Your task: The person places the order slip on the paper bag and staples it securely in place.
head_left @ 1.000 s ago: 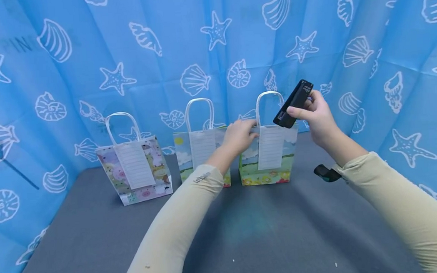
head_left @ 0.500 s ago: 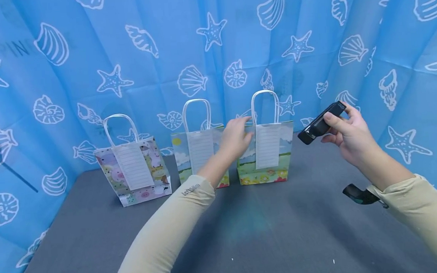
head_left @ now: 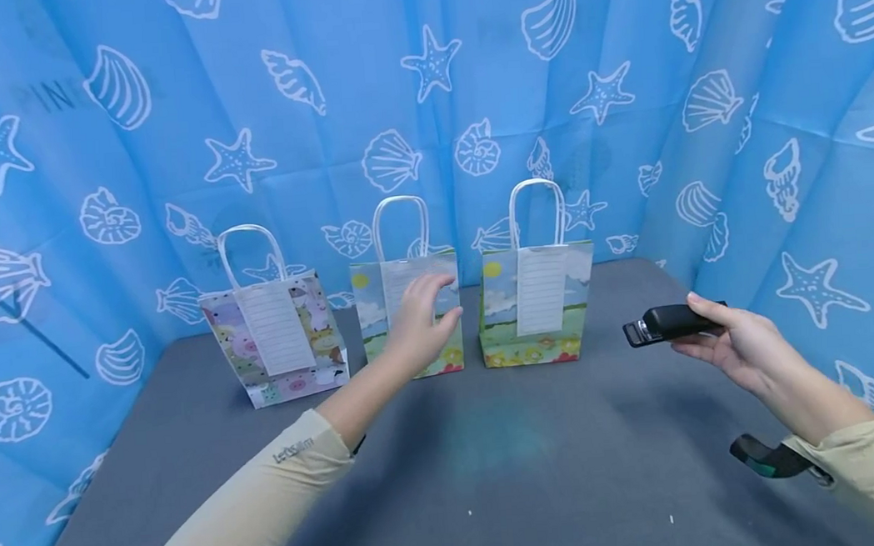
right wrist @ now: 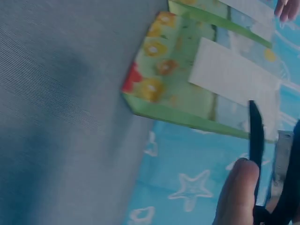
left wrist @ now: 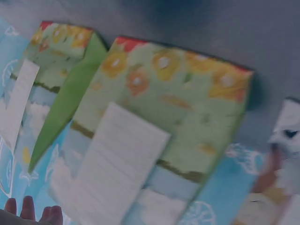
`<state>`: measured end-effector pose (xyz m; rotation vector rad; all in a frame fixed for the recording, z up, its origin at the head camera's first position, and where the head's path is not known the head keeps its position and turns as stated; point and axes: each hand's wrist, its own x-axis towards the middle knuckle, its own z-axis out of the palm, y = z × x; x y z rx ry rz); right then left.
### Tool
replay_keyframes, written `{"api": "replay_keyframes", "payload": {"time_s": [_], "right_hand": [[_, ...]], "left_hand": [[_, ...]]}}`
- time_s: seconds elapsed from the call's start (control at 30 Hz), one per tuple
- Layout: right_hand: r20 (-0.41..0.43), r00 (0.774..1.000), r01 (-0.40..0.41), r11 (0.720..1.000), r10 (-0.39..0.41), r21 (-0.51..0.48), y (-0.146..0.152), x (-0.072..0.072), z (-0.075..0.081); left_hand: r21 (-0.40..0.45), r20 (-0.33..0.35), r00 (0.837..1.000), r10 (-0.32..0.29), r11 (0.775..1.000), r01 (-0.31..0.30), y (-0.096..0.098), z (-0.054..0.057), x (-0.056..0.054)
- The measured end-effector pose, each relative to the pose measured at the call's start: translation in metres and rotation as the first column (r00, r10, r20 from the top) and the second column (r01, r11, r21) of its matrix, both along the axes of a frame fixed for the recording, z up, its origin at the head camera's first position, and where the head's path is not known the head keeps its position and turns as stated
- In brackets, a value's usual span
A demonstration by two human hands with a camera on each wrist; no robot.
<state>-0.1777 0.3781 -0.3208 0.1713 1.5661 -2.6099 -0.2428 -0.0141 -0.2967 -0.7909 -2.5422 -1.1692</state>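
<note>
My right hand (head_left: 749, 346) grips a black stapler (head_left: 673, 323) over the right side of the table; in the right wrist view the stapler (right wrist: 256, 136) shows its two arms spread apart. My left hand (head_left: 418, 328) is in front of the middle paper bag (head_left: 370, 310), with bent, parted fingers and nothing between them. Further right stands a meadow-print paper bag (head_left: 500, 327), upright, a lined white paper slip (head_left: 541, 292) on its front. The left paper bag (head_left: 222, 328) has an animal print and a similar lined slip (head_left: 275, 329). White handles rise from all three bags.
A grey cloth covers the table (head_left: 530, 451), with a few tiny white scraps (head_left: 672, 519) near its front. Behind the bags hangs a blue curtain (head_left: 470, 70) printed with shells and starfish. A black wrist device (head_left: 767, 457) hangs under the right sleeve.
My left hand has let go of the top of the right bag and moved left and down. My right hand has carried the stapler right and down, away from that bag.
</note>
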Motion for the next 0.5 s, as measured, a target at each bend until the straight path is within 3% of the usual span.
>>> {"api": "replay_keyframes", "payload": {"time_s": [0.27,0.5], "right_hand": [[0.196,0.977,0.081,0.997,-0.078,-0.004,0.004,0.001,-0.03],[0.22,0.975,0.025,0.999,-0.015,-0.043,0.014,0.002,-0.053]], "left_hand": [[0.01,-0.017,0.999,0.05,0.999,-0.05,-0.045,-0.018,0.025],[0.054,0.067,0.993,0.098,0.993,-0.102,-0.067,-0.025,0.04]]}}
